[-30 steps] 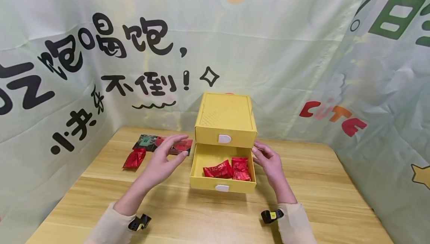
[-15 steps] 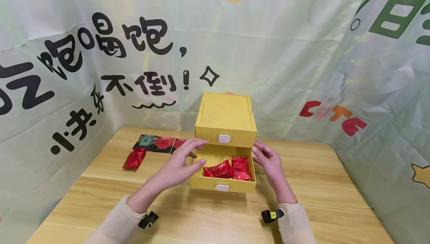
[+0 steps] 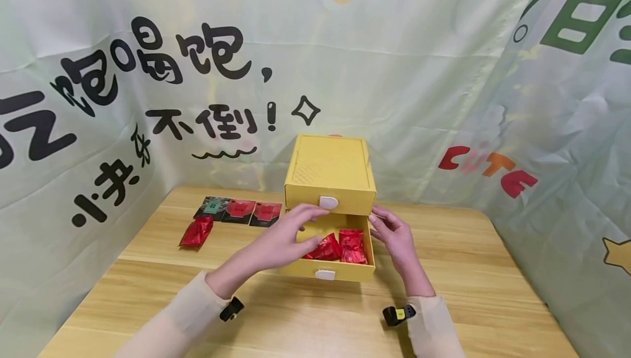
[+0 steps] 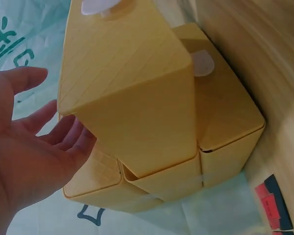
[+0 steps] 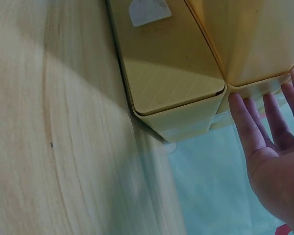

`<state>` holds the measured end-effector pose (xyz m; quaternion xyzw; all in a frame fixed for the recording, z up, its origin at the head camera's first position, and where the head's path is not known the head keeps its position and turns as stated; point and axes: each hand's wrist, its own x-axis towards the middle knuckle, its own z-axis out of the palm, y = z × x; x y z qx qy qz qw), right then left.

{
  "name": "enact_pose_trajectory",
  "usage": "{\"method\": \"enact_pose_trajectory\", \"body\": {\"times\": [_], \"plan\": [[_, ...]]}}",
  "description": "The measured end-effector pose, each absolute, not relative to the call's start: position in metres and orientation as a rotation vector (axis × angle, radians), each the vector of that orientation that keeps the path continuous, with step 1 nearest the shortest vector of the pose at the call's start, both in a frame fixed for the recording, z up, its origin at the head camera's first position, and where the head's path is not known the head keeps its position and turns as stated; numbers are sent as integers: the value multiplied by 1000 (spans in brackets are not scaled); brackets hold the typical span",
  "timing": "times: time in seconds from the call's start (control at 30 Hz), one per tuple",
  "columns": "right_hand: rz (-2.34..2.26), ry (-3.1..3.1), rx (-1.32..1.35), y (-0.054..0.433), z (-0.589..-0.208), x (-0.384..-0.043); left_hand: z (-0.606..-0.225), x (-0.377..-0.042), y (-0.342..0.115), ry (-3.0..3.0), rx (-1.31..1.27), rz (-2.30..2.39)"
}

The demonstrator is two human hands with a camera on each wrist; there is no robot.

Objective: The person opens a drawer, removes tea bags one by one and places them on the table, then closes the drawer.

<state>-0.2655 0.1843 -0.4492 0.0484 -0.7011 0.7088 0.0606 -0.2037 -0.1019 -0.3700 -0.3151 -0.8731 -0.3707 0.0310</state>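
A yellow drawer box [image 3: 330, 163] stands at the back of the table, its middle drawer [image 3: 352, 273] pulled out. Inside that drawer lie two shiny red wrapped packets [image 3: 353, 246], the left one partly covered by my left hand. My left hand [image 3: 283, 242] reaches over the drawer's left side with loosely bent fingers and holds nothing; its fingers are just below the upper drawer's front. Fingertips of my right hand [image 3: 398, 246] rest against the right side of the box, as the right wrist view shows. Below the pulled-out drawer is a closed lower drawer [image 5: 176, 58] with a white tab.
Left of the box, three dark cards with red or green fronts [image 3: 239, 211] lie in a row. Another red packet [image 3: 196, 232] is in front of them. The wooden table [image 3: 473, 270] meets printed cloth [image 3: 409, 100] at the back and sides.
My left hand has moved right, from beside the box to over the pulled-out drawer, uncovering the cards. The right hand stays at the box's side.
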Motion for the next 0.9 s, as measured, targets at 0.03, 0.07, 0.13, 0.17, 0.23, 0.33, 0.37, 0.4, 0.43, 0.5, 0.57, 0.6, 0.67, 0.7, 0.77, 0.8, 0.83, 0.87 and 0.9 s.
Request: {"method": "enact_pose_trajectory", "body": {"times": [0.03,0.07,0.13,0.17,0.23,0.33,0.37,0.4,0.43,0.5,0.57,0.6,0.67,0.7,0.77,0.8,0.83,0.87,0.9], "plan": [[2144,-2123,147,184,-449,-266,-369,-205,-100,-2716,-979,-1108],[2144,-2124,147,184,-449,-266,-368,-206,-99,-2741,-989,-1069],[2145,-2123,147,184,-450,-266,-365,-209,-95,-2792,-1022,-984],[2146,-2120,147,184,-450,-266,-364,-211,-94,-2818,-1039,-944],[2149,-2114,147,184,-450,-267,-363,-214,-90,-2861,-1077,-886],[2149,-2112,147,184,-451,-267,-362,-220,-86,-2912,-1119,-824],[2150,-2111,147,184,-451,-267,-362,-221,-85,-2930,-1128,-813],[2150,-2112,149,184,-451,-267,-362,-223,-84,-2948,-1135,-797],[2151,-2112,150,184,-451,-267,-362,-225,-83,-2965,-1144,-779],[2153,-2113,150,184,-450,-267,-363,-228,-82,-3001,-1158,-733],[2156,-2109,147,184,-451,-267,-364,-231,-81,-3044,-1170,-687],[2156,-2109,147,184,-451,-267,-364,-233,-80,-3061,-1176,-654],[2154,-2111,147,184,-450,-267,-365,-235,-79,-3093,-1182,-605],[2151,-2114,148,184,-450,-267,-366,-236,-79,-3107,-1183,-583],[2149,-2116,150,185,-450,-267,-367,-238,-78,-3131,-1178,-550],[2149,-2117,150,185,-450,-267,-367,-239,-78,-3145,-1170,-533],[2150,-2117,151,185,-450,-267,-368,-240,-78,-3162,-1160,-521],[2152,-2116,150,185,-450,-267,-368,-241,-77,-3175,-1150,-513],[2153,-2116,151,185,-450,-267,-369,-241,-77,-3187,-1141,-498]]}}
